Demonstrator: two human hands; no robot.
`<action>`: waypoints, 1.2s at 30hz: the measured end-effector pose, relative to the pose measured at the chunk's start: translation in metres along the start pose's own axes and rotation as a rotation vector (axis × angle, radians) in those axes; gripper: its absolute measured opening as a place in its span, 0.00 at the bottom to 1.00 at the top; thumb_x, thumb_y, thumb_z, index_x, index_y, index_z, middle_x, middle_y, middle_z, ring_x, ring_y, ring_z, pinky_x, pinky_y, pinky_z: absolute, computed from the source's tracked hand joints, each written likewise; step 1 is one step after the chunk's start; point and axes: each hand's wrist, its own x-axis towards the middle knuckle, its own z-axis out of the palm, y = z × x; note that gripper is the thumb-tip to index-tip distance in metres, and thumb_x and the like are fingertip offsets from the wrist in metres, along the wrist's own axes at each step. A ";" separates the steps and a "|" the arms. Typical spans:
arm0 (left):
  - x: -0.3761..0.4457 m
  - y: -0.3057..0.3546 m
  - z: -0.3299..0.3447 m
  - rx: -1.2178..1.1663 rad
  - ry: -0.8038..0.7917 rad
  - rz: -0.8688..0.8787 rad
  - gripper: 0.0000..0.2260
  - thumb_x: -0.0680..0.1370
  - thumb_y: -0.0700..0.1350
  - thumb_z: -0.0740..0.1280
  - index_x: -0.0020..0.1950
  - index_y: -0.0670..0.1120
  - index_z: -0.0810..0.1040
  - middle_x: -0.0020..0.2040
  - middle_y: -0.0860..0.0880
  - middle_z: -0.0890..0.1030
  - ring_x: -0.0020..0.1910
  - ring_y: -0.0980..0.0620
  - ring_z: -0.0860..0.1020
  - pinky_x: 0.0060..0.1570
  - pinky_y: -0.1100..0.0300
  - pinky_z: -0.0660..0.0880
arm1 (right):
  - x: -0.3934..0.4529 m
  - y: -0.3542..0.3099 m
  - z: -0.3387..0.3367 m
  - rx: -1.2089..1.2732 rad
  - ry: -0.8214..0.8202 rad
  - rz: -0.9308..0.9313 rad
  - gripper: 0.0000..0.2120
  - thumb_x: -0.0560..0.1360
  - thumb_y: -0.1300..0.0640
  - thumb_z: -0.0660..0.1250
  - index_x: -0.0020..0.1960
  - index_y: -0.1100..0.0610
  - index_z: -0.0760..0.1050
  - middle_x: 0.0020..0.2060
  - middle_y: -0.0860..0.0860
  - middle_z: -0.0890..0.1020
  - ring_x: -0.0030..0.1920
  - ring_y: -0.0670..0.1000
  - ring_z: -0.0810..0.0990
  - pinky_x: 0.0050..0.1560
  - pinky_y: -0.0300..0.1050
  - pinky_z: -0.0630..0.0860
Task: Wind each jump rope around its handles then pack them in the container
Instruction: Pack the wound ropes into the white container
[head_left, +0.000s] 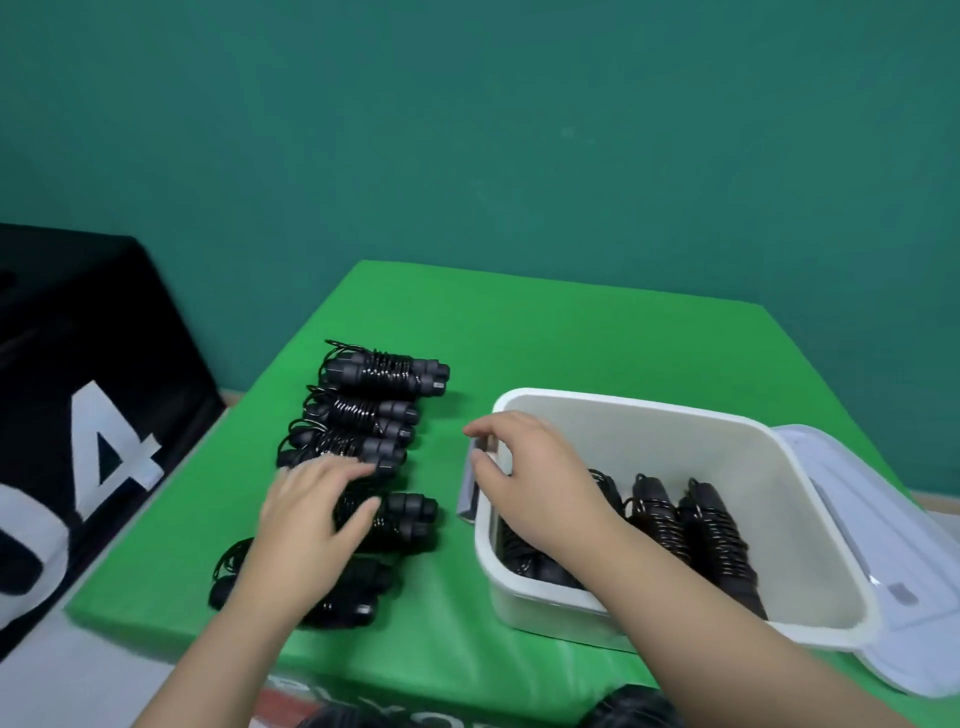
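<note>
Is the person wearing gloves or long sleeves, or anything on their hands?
No. The left hand and the right hand are both bare: no gloves, rings, watch or bracelet. Both forearms are bare too, with no sleeve in view as far as the picture's bottom edge.

Black numbered box (78, 395) beside green mat (519, 332).

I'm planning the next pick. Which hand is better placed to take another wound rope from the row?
Left. The left hand already lies on a wound rope in the row, while the right hand sits at the white container rim, holding nothing.
</note>
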 end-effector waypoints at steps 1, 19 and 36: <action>-0.006 -0.015 0.001 0.073 0.015 -0.079 0.17 0.74 0.52 0.69 0.61 0.51 0.77 0.65 0.49 0.74 0.67 0.47 0.68 0.69 0.40 0.59 | 0.002 -0.005 0.002 -0.022 0.002 -0.017 0.14 0.80 0.57 0.59 0.64 0.52 0.74 0.53 0.44 0.76 0.58 0.45 0.70 0.62 0.39 0.66; -0.059 -0.067 0.014 -0.115 0.034 -0.764 0.42 0.69 0.70 0.62 0.68 0.38 0.67 0.68 0.38 0.67 0.69 0.38 0.62 0.67 0.42 0.60 | 0.039 -0.044 0.118 -0.426 -0.626 0.303 0.22 0.74 0.68 0.60 0.66 0.62 0.60 0.65 0.62 0.66 0.67 0.61 0.63 0.66 0.58 0.66; -0.023 -0.017 -0.044 -1.272 0.248 -0.571 0.25 0.67 0.49 0.69 0.61 0.44 0.69 0.51 0.45 0.81 0.46 0.52 0.81 0.46 0.58 0.76 | 0.014 -0.076 0.043 0.041 -0.210 0.233 0.26 0.68 0.48 0.75 0.53 0.56 0.61 0.40 0.47 0.72 0.45 0.53 0.75 0.38 0.46 0.69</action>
